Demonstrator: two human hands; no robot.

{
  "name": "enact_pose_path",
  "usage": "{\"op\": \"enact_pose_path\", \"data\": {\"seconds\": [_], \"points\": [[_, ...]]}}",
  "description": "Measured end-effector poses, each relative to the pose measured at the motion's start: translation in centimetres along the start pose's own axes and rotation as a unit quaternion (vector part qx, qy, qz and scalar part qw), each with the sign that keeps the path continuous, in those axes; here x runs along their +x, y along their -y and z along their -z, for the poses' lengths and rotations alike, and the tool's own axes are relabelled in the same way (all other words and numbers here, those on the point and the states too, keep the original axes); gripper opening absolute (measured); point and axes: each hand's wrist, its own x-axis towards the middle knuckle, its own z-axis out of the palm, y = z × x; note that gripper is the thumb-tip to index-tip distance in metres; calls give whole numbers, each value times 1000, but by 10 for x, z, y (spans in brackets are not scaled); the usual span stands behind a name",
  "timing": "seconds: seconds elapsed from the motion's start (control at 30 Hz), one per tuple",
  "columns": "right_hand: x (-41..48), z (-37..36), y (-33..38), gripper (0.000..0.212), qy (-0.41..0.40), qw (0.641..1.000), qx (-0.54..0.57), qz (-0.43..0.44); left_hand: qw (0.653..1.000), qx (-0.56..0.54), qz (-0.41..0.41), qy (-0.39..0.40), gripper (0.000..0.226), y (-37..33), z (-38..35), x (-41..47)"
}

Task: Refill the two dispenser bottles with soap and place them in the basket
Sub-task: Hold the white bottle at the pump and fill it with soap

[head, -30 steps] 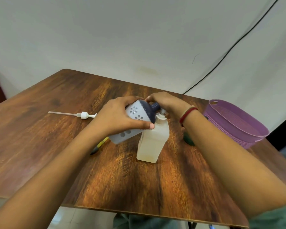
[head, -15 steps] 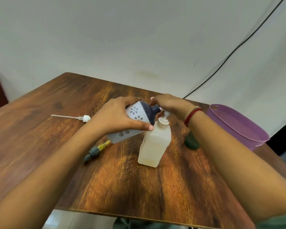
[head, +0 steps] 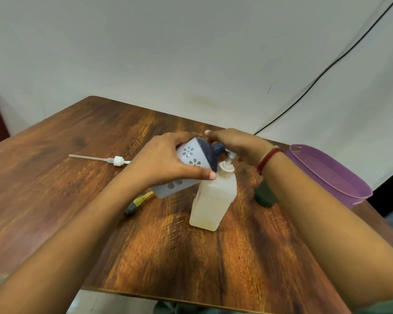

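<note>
A white dispenser bottle with a flower pattern and a dark blue top is tilted, and my left hand grips its body. Its open dark neck points at the white pump of a translucent soap bottle that stands upright on the table. My right hand lies over that pump head and presses on it with its fingers laid across. The purple basket stands at the right table edge, empty as far as I can see.
A loose white pump with a long tube lies on the wooden table to the left. A yellow and grey pump lies under the tilted bottle. A dark green object stands behind my right wrist.
Both hands stay on the two bottles in the same hold. The view has shifted a little, so more of the yellow and grey pump and the dark green object shows.
</note>
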Motion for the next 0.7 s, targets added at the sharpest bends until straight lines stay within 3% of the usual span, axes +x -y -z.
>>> {"op": "enact_pose_path", "data": {"seconds": [0.17, 0.37, 0.5, 0.7], "points": [[0, -11, -5, 55, -32, 998, 49, 5, 1000, 21, 7, 18, 87, 1, -2, 1], [-4, -1, -2, 55, 7, 1000, 17, 7, 1000, -10, 14, 14, 79, -3, -2, -2], [0, -11, -9, 50, -9, 998, 67, 2, 1000, 6, 16, 20, 79, -2, -6, -3], [3, -4, -3, 55, 4, 1000, 3, 13, 1000, -4, 16, 10, 78, -2, -5, -4]]}}
